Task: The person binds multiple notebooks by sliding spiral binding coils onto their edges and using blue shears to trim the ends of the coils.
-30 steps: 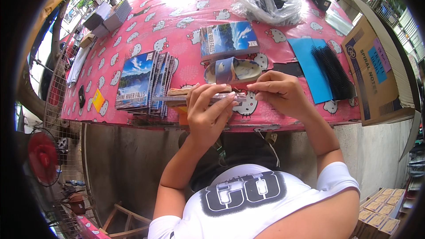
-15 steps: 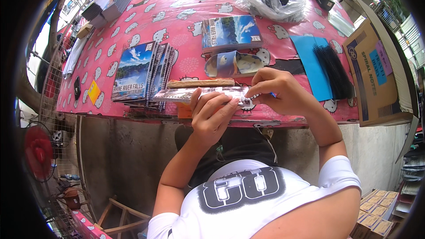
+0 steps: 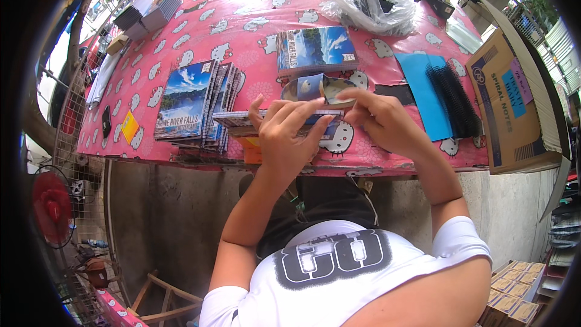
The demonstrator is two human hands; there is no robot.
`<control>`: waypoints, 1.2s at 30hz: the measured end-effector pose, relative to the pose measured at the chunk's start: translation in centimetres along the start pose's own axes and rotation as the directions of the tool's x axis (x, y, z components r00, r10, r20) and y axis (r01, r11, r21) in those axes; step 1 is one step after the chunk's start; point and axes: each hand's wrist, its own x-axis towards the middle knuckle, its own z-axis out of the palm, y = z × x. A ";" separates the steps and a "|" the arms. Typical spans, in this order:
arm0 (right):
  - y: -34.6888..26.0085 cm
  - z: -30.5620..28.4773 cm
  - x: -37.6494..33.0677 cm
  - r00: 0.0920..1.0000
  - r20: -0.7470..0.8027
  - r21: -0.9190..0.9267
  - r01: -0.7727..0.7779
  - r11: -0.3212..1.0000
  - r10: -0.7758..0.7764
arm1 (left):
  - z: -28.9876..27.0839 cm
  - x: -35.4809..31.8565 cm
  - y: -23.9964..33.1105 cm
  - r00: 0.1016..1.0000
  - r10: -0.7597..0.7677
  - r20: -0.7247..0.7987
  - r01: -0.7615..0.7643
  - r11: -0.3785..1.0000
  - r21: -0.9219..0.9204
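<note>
We see a large table under a pink plastic cloth with white cartoon cats (image 3: pixel 242 30) filling the upper half of the frame; at the right edge stands an open brown cardboard box (image 3: pixel 514 109); at the top, right of centre, lies a crumpled clear plastic bag (image 3: pixel 369 6); left of centre is a fanned stack of spiral notebooks with blue landscape covers (image 3: pixel 193 106), and one more blue landscape notebook (image 3: pixel 315 51) lies above the hands; to the right we see a bright blue plastic sheet (image 3: pixel 420 94) with black plastic binding combs (image 3: pixel 454 100) on it. In the centre, at the near table edge, the left hand (image 3: pixel 284 145) is closed on a thin unbound stack of notebook pages (image 3: pixel 242 122), fingers on top; the right hand (image 3: pixel 381 121) pinches its right end; the stack is level, just above the cloth.
</note>
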 end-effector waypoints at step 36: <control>11.1 3.3 6.4 0.915 0.303 -0.806 0.095 0.584 0.268 | -0.3 -1.8 -1.4 0.999 0.036 -0.025 -0.036 0.999 -0.021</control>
